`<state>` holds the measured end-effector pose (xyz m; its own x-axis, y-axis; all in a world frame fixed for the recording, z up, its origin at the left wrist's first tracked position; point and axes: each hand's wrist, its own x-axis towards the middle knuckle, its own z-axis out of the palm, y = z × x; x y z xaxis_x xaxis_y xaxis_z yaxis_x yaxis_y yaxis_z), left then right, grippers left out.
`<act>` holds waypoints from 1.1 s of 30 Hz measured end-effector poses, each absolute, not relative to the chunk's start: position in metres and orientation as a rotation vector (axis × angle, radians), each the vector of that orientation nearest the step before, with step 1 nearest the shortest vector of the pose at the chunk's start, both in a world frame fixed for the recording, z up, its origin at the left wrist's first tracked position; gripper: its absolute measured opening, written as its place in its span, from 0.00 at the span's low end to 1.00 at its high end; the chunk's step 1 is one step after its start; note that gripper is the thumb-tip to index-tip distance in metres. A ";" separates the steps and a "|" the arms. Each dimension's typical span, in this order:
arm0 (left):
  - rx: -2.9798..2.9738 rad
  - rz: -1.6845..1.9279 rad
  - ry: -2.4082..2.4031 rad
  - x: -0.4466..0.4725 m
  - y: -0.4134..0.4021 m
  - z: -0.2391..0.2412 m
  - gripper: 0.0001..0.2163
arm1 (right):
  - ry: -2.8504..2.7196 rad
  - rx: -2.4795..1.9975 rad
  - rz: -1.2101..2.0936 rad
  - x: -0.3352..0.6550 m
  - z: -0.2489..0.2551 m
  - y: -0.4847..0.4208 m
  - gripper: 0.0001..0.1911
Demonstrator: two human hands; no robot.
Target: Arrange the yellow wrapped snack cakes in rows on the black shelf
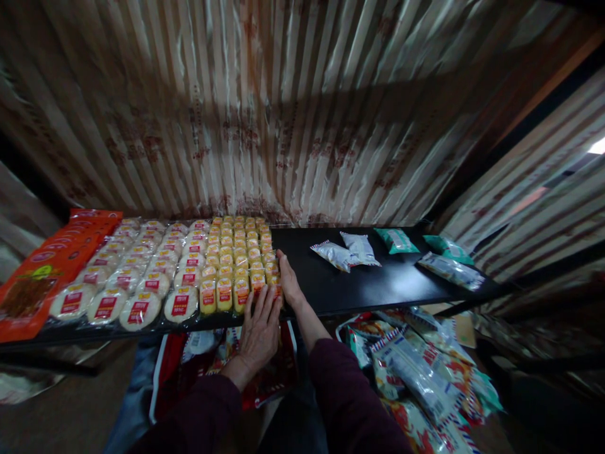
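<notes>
On a black shelf [368,287], rows of small yellow snack packs [239,258] stand beside rows of round white cakes [142,271]. My left hand [259,331] lies flat with fingers spread against the front of the yellow packs at the shelf edge. My right hand [288,280] is stretched out flat along the right side of the same yellow block, touching it. Neither hand holds anything. Both sleeves are dark maroon.
Orange flat packets [45,271] fill the shelf's left end. Loose white packets [347,251] and green packets [397,240] lie on the right half. A heap of snack bags [416,372] sits below right. A striped curtain [283,107] hangs behind.
</notes>
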<state>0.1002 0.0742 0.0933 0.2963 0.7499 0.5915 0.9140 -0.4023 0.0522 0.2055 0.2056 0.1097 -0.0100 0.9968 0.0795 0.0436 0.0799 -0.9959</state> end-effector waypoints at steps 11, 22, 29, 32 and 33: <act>-2.270 -0.771 -1.499 0.096 0.076 0.091 0.23 | -1.220 -1.089 1.207 0.202 0.111 0.206 0.36; -2.400 -0.930 -1.402 0.096 0.055 0.096 0.21 | -1.088 -1.155 0.899 0.214 0.122 0.161 0.33; -2.837 -0.776 -1.439 0.055 0.005 0.050 0.17 | -1.355 -1.115 0.690 0.197 0.127 0.065 0.23; -2.830 -0.422 -1.999 0.031 0.001 0.028 0.19 | -1.721 -1.121 0.916 0.178 0.103 0.041 0.21; -2.749 -0.286 -2.249 0.024 0.003 0.023 0.18 | -1.855 -1.147 1.028 0.172 0.092 0.038 0.20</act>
<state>0.0242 0.0026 0.0231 0.2261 0.9640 -0.1398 0.8983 -0.1508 0.4127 0.1718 0.0382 0.0924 -0.3500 0.9231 0.1596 0.3539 0.2880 -0.8898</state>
